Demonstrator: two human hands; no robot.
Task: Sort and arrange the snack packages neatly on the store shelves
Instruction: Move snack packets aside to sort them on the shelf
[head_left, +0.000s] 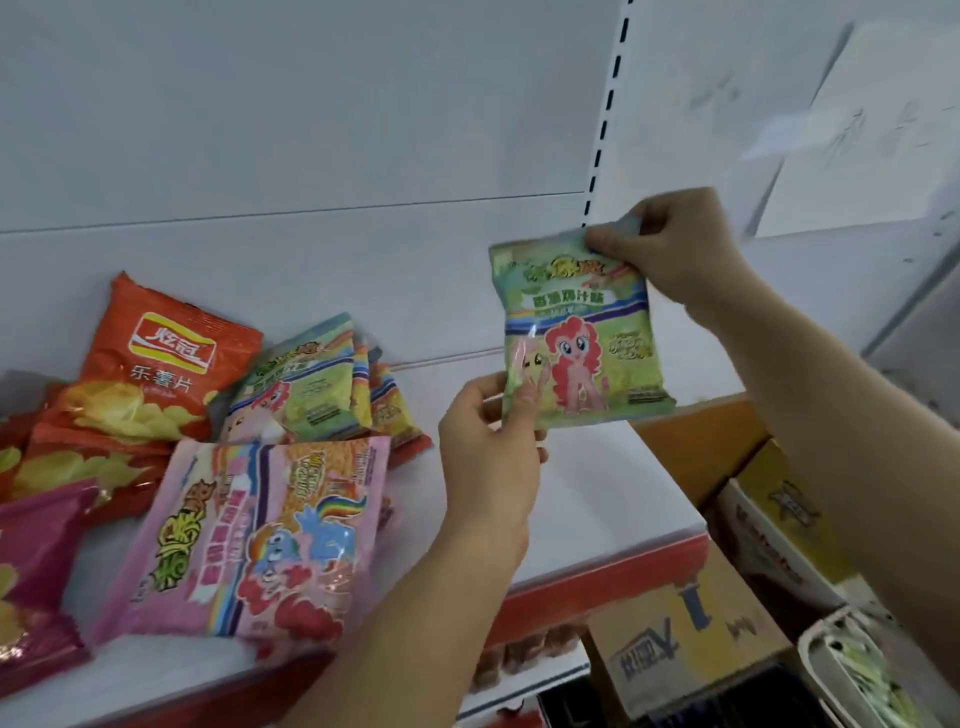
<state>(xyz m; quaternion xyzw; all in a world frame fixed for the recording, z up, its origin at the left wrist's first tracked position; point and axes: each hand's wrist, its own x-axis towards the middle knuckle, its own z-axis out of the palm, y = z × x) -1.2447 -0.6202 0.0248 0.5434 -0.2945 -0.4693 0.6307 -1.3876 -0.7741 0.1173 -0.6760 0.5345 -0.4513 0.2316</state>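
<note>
Two hands hold one green snack packet (582, 332) above the white shelf (613, 499): right hand (670, 249) pinching its crimped top corner, left hand (488, 457) pinching the bottom corner; glossy film, pink cartoon pony.

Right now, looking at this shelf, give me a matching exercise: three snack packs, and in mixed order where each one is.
Things:
1. green pack
2. orange chips bag
3. pink pack

Places:
A. leaning at the back left of the shelf
B. lying flat at the shelf's front
C. held up in both hands: left hand, right hand

Pairs: 1-C, 2-A, 3-B
</note>
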